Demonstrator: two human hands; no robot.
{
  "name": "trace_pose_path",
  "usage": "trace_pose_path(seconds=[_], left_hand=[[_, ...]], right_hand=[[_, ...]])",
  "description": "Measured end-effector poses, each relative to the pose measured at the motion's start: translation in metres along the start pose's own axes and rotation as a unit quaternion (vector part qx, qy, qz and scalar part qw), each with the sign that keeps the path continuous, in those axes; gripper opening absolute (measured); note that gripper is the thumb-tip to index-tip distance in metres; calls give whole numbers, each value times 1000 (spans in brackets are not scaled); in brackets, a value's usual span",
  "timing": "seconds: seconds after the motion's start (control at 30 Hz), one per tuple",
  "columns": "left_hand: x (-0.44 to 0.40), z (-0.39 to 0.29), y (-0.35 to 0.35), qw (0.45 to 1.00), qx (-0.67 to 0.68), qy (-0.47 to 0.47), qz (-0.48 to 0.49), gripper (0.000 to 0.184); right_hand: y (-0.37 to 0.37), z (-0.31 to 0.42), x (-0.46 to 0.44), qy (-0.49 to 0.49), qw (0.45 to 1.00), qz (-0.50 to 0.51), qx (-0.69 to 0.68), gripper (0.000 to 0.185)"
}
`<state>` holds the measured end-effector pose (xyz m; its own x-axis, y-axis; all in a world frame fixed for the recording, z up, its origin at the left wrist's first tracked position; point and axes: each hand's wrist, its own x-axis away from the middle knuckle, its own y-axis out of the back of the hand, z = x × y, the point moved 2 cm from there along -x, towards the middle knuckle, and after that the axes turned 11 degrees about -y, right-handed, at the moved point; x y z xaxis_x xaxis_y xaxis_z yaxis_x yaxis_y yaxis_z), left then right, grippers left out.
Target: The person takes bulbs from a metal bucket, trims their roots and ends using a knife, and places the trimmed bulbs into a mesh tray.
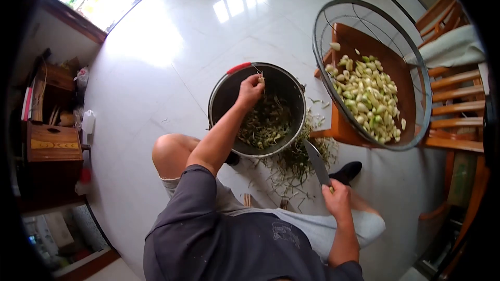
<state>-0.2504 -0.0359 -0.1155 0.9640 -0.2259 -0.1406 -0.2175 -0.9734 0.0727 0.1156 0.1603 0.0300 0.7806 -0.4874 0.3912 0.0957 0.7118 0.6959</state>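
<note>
Over the far part of a dark metal bucket (300,125), my left hand (251,91) is closed, pinching a small pale bulb with thin roots (262,79). Green and whitish plant scraps (268,125) lie in the bucket. My right hand (337,195) is wrapped round the handle of a wide knife (316,162), its blade pointing up and left toward the bucket. A bit of something greenish shows by the right fingers, too small to name. More trimmings (299,162) are heaped on the floor between bucket and knife.
At the right, a large round mesh sieve (428,93) holds many pale green-white bulbs (367,96) on a wooden chair (341,125). Another slatted chair (458,93) bears a cloth (453,47). A wooden cabinet (54,143) stands left. My dark shoe (350,171) is near the knife.
</note>
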Motion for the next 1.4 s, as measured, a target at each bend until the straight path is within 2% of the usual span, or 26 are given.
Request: trace_pose_path(seconds=[0.07,0.13,0.2,0.27,0.37,0.4,0.47,0.57,0.73,0.97,1.17,1.27,1.4], left_hand=[[16,-56,3,990,113,70,42,29],[27,-81,6,980,148,94,94,30],[44,-102,5,966,208,106,112,21],[65,-121,2,939,271,133,164,21],[108,-154,-13,916,309,213,144,24],[121,-154,-17,911,307,217,171,25],[144,-153,-26,898,305,225,225,27],[169,-160,-41,891,308,219,252,24],[186,-156,-58,883,322,194,282,14],[197,-152,-68,852,372,245,276,17],[199,-148,-71,878,356,212,241,14],[200,-154,-72,873,378,229,206,13],[198,-137,-69,873,370,218,230,19]], right_hand=[[1,1,6,-16,1000,10,-21,20],[7,7,11,-18,1000,0,-4,21],[15,15,19,-2,999,-21,-26,22],[20,19,22,9,999,-35,-31,23],[18,19,26,79,988,-83,-99,24],[16,20,27,127,976,-123,-125,21],[17,22,30,151,974,-131,-106,23],[13,23,33,208,960,-169,-81,22],[12,24,37,239,956,-165,-37,25],[21,32,42,281,941,-188,26,31],[20,32,44,287,939,-186,43,34],[17,29,43,290,935,-197,54,36],[16,27,42,302,927,-214,60,40]])
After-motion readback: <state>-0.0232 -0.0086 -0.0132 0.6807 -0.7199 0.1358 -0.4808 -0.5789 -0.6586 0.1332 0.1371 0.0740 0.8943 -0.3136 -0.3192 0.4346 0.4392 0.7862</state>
